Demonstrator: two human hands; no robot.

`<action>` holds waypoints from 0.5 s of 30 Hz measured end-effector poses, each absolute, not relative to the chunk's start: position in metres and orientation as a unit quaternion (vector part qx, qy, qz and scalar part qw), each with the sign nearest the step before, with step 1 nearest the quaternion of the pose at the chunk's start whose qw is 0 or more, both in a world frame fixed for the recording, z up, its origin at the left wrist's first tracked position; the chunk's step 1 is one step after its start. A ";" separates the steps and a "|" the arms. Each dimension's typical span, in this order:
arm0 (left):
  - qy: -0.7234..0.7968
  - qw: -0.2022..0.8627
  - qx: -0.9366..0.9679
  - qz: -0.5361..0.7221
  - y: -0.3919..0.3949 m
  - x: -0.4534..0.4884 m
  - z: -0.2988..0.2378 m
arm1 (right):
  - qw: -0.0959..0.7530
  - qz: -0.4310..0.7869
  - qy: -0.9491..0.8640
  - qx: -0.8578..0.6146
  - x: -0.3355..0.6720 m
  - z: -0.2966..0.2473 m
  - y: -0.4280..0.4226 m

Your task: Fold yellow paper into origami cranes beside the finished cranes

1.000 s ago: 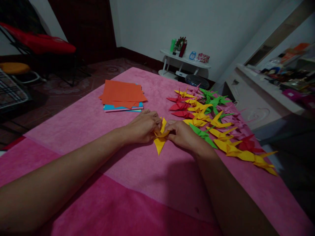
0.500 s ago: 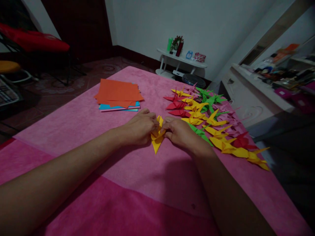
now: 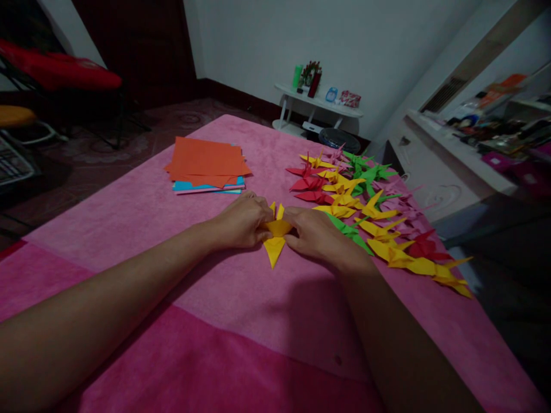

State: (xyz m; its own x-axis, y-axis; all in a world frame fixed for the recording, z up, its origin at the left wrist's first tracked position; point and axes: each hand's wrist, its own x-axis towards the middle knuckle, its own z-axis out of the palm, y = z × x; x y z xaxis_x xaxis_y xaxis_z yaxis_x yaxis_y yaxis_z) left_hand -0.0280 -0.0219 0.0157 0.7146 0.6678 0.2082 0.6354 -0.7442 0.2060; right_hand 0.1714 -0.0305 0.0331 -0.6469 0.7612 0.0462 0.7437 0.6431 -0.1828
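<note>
A partly folded yellow origami paper [image 3: 275,244] lies on the pink tablecloth [image 3: 241,298], one point toward me and two narrow points away from me. My left hand [image 3: 248,221] pinches its left side, and my right hand [image 3: 310,229] pinches the right side. Between my fingers a flap of the paper is spread open; the fingertips partly hide its edges. Right of my right hand sit folded paper cranes: red ones [image 3: 310,183], yellow ones [image 3: 379,231], green ones [image 3: 365,172] and pink ones [image 3: 398,201].
Beyond my left hand lies a stack of orange paper sheets [image 3: 209,158] with blue and other sheets underneath. A white shelf [image 3: 318,102] with small items stands by the wall. At right is a cluttered dresser [image 3: 456,155], and at far left a red chair [image 3: 64,71].
The yellow paper's middle has opened out into a wide flap between my hands, and its two far points now show apart. Both hands have shifted only slightly.
</note>
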 end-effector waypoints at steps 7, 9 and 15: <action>0.345 0.064 0.925 0.145 -0.021 -0.030 0.015 | 0.079 0.082 -0.909 -0.400 0.174 0.034 -0.028; 0.343 0.064 0.926 0.143 -0.021 -0.030 0.015 | 0.076 0.080 -0.911 -0.397 0.174 0.034 -0.027; 0.333 0.065 0.931 0.133 -0.023 -0.030 0.018 | 0.052 0.046 -0.915 -0.398 0.172 0.034 -0.029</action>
